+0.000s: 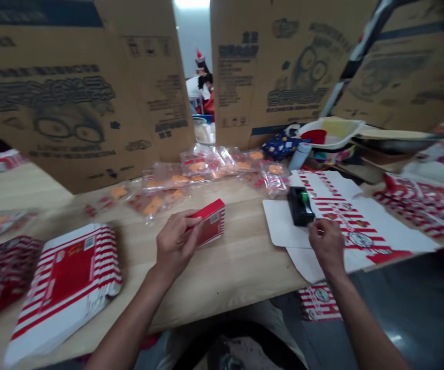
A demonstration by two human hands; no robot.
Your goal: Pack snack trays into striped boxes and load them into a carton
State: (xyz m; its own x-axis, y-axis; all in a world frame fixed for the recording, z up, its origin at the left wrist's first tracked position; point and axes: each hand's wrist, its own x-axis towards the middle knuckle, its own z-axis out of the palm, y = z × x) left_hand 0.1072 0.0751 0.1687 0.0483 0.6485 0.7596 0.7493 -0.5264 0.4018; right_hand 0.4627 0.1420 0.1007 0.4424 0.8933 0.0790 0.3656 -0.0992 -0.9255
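A: Left hand [178, 236]?
B: Mid-table, fingers closed round the left end of a small red box [211, 226]. Thumb on the near side.
A: Box position?
B: Centre of the table [237, 277], right of the left hand. Red upper edge, pale label on the near face, striping at the right end. Whether its base touches the wood, cannot tell.
A: Right hand [327, 244]?
B: Fingers curled in, narrow, thumb near forefinger. Just beside the near end of a black tape dispenser [299, 211]. Any tape between the fingertips: cannot tell, blurred.
A: Under the dispenser?
B: Flat white card sheets [289, 234] with red stripes, spread over the right side, overlapping.
A: Left side?
B: A stack of striped cartons [71, 272], flat, near edge. Shiny striped packets [16, 262] farther left.
A: Far side?
B: Clear bags [176, 180] with orange pieces, in a loose row before tall cardboard panels [137, 92]. Far right, a pale blue cylinder [299, 155] beside a white tub [335, 128].
A: Below the table?
B: One striped piece [320, 302], right, past the near edge.
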